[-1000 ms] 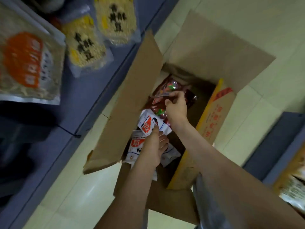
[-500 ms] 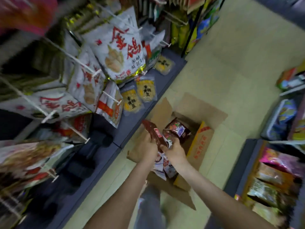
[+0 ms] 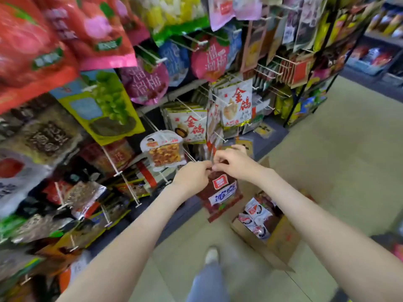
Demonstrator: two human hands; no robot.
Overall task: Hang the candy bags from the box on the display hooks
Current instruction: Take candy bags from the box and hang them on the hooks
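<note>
A dark red candy bag [image 3: 220,192] with a red label and a white strip hangs from both of my hands in front of the display rack. My left hand [image 3: 192,177] pinches its top edge from the left. My right hand [image 3: 233,163] pinches the same edge from the right, fingers curled. The bag's top sits just beside the tip of a white display hook [image 3: 189,156]. Below and to the right, the open cardboard box [image 3: 281,240] stands on the floor with several white-and-red bags [image 3: 255,216] inside.
The rack on the left is crowded with hanging snack bags on white wire hooks, among them a nut bag [image 3: 163,152] close to my hands. A second rack [image 3: 305,62] stands further back. My foot [image 3: 211,256] is on the beige floor.
My hands have lifted the dark red bag out of the box up to the hooks. The view has swung up from the box to the rack.
</note>
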